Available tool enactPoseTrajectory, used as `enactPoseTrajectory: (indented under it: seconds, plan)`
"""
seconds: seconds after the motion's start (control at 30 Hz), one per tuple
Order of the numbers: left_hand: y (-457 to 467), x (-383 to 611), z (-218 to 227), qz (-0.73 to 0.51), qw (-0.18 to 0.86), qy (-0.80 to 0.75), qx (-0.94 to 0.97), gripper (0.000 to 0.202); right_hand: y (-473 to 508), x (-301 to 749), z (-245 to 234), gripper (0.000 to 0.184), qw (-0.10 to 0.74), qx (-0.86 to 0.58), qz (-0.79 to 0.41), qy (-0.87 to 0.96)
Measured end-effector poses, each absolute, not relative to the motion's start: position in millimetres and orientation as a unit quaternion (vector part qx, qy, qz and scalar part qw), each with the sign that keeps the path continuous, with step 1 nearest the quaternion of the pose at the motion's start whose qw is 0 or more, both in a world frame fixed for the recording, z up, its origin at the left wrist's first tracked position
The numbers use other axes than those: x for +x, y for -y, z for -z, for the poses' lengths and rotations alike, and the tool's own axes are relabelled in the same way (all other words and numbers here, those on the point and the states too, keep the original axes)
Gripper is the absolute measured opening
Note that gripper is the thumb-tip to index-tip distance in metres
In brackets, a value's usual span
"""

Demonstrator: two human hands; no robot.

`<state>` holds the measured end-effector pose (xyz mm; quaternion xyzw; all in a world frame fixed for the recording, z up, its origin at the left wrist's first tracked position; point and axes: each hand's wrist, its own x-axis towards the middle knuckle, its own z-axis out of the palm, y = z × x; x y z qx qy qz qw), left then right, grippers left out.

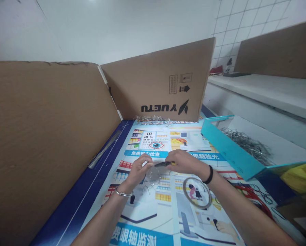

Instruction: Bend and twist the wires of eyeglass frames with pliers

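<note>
My left hand (140, 169) is closed in a pinch on a thin wire spectacle frame (153, 177) held just above the printed poster (168, 212). My right hand (185, 162) is closed round a small dark tool (163, 164) with a yellow handle. The tool's tip points left and meets the frame at my left fingertips. A silver bangle circles my left wrist and a black band my right wrist. Both hands sit near the middle of the poster.
A roll of clear tape (197, 192) lies just right of my right forearm. A teal tray (232, 153) of several wire parts stands at the right. Cardboard sheets (40, 136) wall the left and back (163, 85). Red and black cords (252, 194) lie at right.
</note>
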<state>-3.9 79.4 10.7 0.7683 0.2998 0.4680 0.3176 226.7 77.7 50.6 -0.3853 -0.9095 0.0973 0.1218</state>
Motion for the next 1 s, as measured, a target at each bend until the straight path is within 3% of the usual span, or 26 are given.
enactPoseTrajectory:
  seconds: [0.6, 1.0]
  plan:
    - [-78.6, -4.2, -10.6, -0.448, 0.423, -0.307, 0.726, 0.016, -77.2, 222.2, -44.2, 0.018, 0.15, -0.374, -0.148, 0.903]
    - [-76.5, -3.7, -14.9, -0.449, 0.437, -0.309, 0.716, 0.016, -78.7, 220.4, -38.5, 0.015, 0.161, -0.363, -0.139, 0.907]
